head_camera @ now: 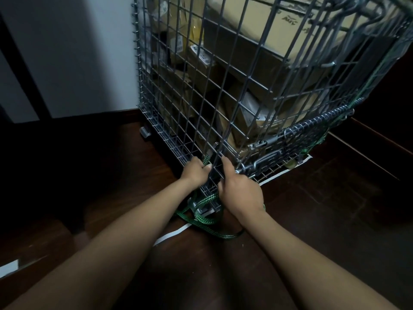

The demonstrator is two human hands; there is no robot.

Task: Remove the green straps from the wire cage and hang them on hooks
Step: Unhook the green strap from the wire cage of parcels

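Both hands work at the near bottom corner of the wire cage (pixel 245 86). The left hand (pixel 194 173) clenches the green strap (pixel 202 218) where it threads the mesh, probably to free it. The right hand (pixel 240 194) seemingly grasps the corner wires to steady the cage. Slack strap lies looped on the floor (pixel 312 220).

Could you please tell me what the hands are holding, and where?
The left hand grips the green strap at the cage corner; what the right hand grips cannot be told.
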